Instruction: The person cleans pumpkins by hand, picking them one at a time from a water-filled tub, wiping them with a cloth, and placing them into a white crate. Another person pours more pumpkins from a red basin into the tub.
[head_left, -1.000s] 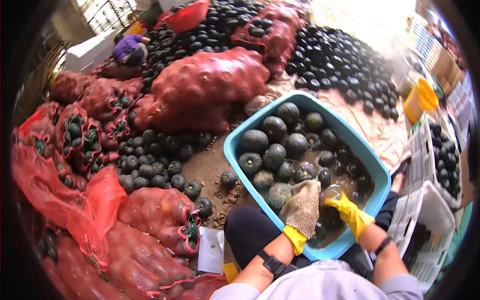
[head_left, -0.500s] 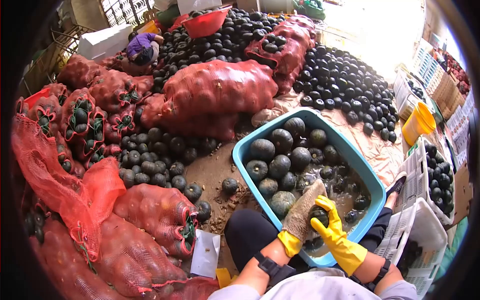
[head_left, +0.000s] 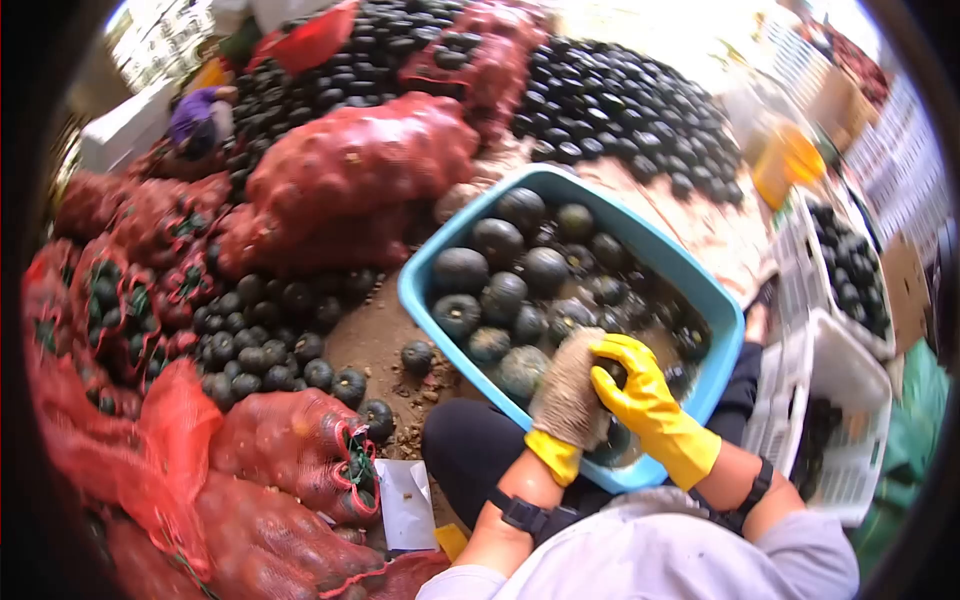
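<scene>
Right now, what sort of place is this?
Probably a produce packing or storage area: piled dark squashes, stuffed red mesh sacks and a blue tub of squashes in murky water.

Between your mitted left hand (head_left: 570,388) and yellow-gloved right hand (head_left: 645,395) you hold a dark, mostly hidden squash (head_left: 614,373) over the blue tub (head_left: 728,342), where larger rounded dark-green squashes (head_left: 545,271) crowd murky water.

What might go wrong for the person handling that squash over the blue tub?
The small dark squash could slip: the right hand wears a smooth-looking glove, and the left hand a bulky mitt. If dropped, it might splash the murky water. The loose squash on the floor might roll underfoot.
</scene>
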